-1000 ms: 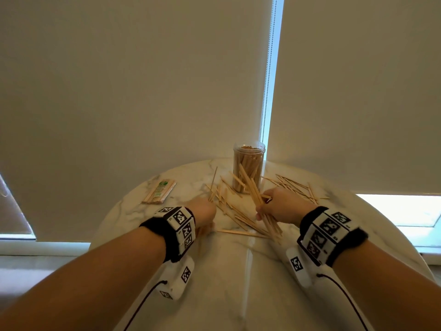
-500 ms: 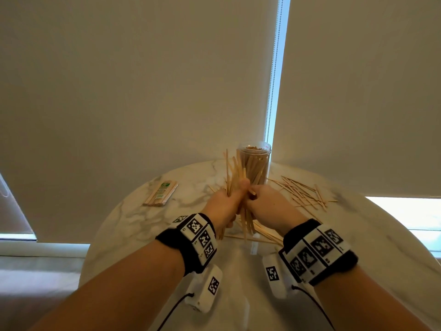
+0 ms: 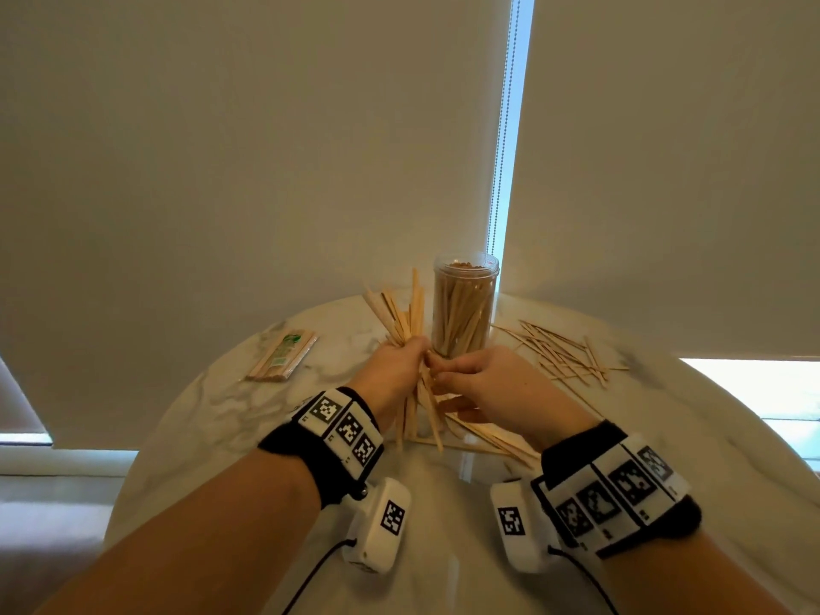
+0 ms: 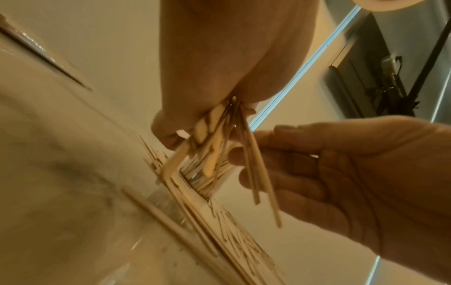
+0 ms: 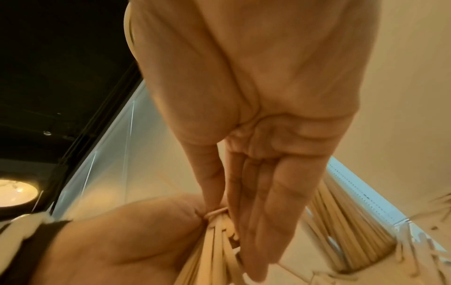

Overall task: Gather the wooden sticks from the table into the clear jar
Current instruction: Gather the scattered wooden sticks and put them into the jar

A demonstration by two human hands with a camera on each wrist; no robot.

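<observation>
A bundle of wooden sticks [image 3: 410,321] stands upright in the clenched left hand [image 3: 392,375], just left of the clear jar [image 3: 463,304]. The right hand [image 3: 481,383] touches the bundle, fingers nearly straight. Loose sticks [image 3: 559,352] lie right of the jar; a wrapped packet [image 3: 284,356], label unreadable, lies left.

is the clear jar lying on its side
No, the clear jar stands upright on the table, mouth up, with sticks standing inside it.
</observation>
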